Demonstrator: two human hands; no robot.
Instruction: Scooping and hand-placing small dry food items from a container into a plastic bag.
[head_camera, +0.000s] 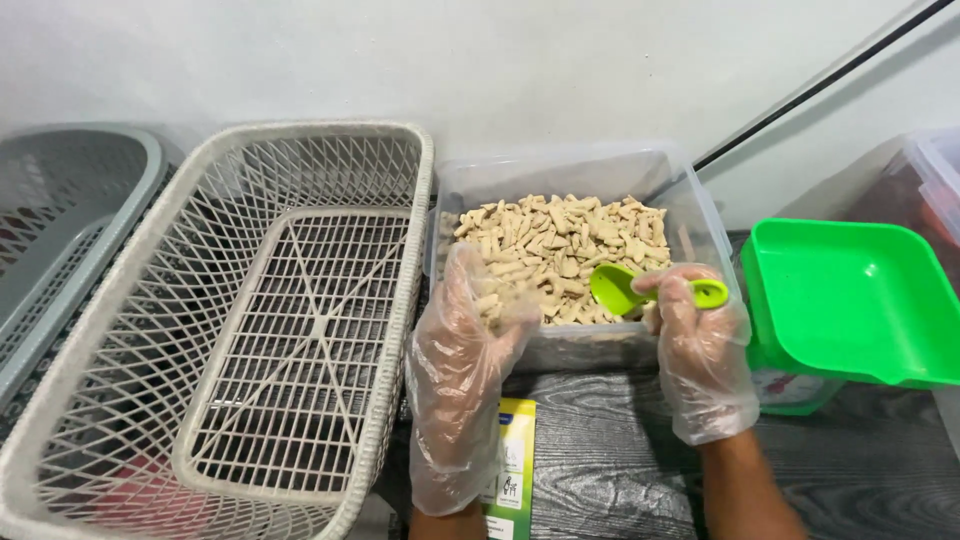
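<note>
Plain white wall behind, dark wood-grain desk (620, 450) underneath. Largest to smallest:

- White lattice basket (240, 330) on the left, tilted, nothing in it. Grey basket (60, 220) just beyond it at the frame edge, contents not visible.
- Green tray (850, 300) on the right, sitting on top of a green-lidded container, nothing on it. A clear bin with reddish contents behind it, too cropped to tell what.
- Clear plastic tub (560, 180) centre, roughly half full of small beige biscuit pieces (560, 245).
- Left hand (465, 370), in a loose clear glove, rests on the tub's near-left rim; fingers spread flat, holding nothing.
- Right hand (700, 350), also gloved, fingers closed around the handle of a green scoop (625, 288). Scoop bowl hovers over the pieces at the tub's near-right side; it looks unloaded, though the angle makes that uncertain.
- Yellow-green packet (512, 470) lies flat on the desk just below the left hand.

For a clean scoop, my take: keep the left hand bracing the rim so the tub doesn't slide, push the bowl in low and shallow into the heap, lift level. The loose gloves could snag on the rim.
</note>
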